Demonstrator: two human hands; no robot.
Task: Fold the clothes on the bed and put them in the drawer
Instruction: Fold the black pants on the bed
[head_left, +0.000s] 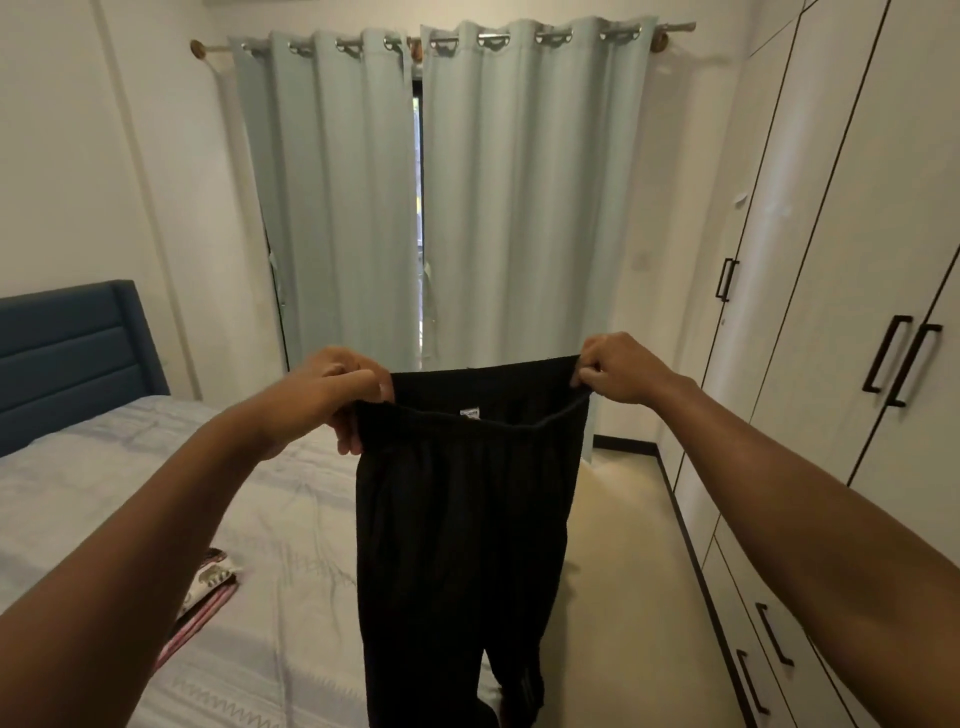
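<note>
A pair of black trousers (457, 525) hangs in the air in front of me, waistband up and stretched wide, legs dangling past the frame's bottom edge. My left hand (337, 387) grips the waistband's left end. My right hand (613, 369) pinches its right end. A small white label shows inside the waistband. The bed (218, 499) with a pale patterned cover lies at my left, and folded patterned clothes (208, 587) rest on it near my left forearm. Drawers (748, 618) with black handles sit low in the wardrobe at the right.
A white wardrobe (841, 249) with black handles runs along the right wall. Pale green curtains (447, 208) cover the window ahead. A blue headboard (72, 353) stands at the far left. A strip of beige floor (623, 545) runs between bed and wardrobe.
</note>
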